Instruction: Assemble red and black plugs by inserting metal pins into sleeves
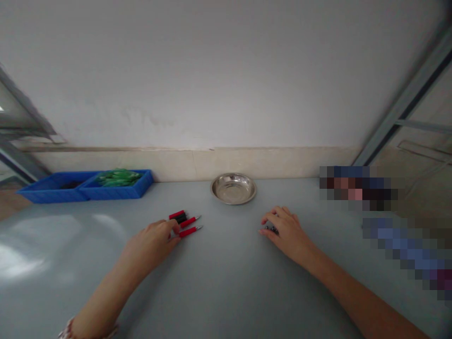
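My left hand (155, 242) rests on the grey table (226, 282), its fingers curled against a small group of red-handled tools (186, 223) with metal tips; one piece among them is black. Whether the fingers grip a handle or only touch it is unclear. My right hand (287, 230) lies knuckles-up to the right, fingers bent over small dark objects (271, 229) on the table. A shiny round metal bowl (233, 188) stands empty beyond and between both hands, near the wall.
Two blue plastic trays sit at the back left: one (52, 190) holds dark bits, the other (136, 188) holds green parts (118, 177). A blurred-out area lies at the right. Metal frame struts rise at both sides.
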Demonstrator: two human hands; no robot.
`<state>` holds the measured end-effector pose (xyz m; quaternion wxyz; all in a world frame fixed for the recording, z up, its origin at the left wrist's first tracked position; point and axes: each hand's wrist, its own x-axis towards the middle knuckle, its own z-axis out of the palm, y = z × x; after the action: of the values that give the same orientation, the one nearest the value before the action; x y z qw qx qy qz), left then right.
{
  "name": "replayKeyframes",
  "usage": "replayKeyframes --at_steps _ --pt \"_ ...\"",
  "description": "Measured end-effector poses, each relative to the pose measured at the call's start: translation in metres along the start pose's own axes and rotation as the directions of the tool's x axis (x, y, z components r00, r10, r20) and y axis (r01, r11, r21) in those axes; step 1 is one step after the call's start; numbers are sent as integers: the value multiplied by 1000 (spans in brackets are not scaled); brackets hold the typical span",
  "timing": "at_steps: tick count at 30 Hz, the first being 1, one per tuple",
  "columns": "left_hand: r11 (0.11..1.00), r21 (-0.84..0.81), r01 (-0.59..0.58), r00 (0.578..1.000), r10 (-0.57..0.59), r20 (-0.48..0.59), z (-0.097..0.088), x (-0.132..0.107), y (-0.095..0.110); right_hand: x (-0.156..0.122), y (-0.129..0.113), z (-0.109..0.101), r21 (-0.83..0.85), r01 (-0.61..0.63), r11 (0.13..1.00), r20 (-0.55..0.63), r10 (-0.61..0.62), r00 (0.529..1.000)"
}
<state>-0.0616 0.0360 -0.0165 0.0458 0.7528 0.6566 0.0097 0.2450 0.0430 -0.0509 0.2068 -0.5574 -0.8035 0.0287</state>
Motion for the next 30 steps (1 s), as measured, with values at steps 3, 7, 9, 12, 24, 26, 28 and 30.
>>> replayKeyframes --at_steps 3,7,9,12,24,26,28,30 --pt "1000 1 13 999 -13 34 0 -1 0 -1 -2 -1 -9 5 1000 -8 -5 1000" --pt "1000 17 23 999 -23 39 -4 0 3 -2 -3 -2 -9 26 1000 -34 -26 999" --pt "999 27 21 999 -22 30 -7 -1 7 -2 -4 -3 16 49 999 -50 -48 998" --pt "999 -1 -49 998 49 -46 -10 -3 18 -2 -8 -7 106 106 989 -76 -98 992" --pt "891 -163 -425 896 387 -220 5 -35 83 -14 -38 -16 422 325 847 -79 -323 943" --pt "886 -184 -425 895 380 -236 4 -36 84 -15 -39 -16 419 328 847 -73 -329 942" --pt "888 -202 -414 897 360 -255 4 -36 84 -15 -39 -16 414 329 849 -72 -329 941" --pt "887 -210 -411 894 347 -283 4 -36 83 -15 -39 -17 418 325 848 -59 -332 942"
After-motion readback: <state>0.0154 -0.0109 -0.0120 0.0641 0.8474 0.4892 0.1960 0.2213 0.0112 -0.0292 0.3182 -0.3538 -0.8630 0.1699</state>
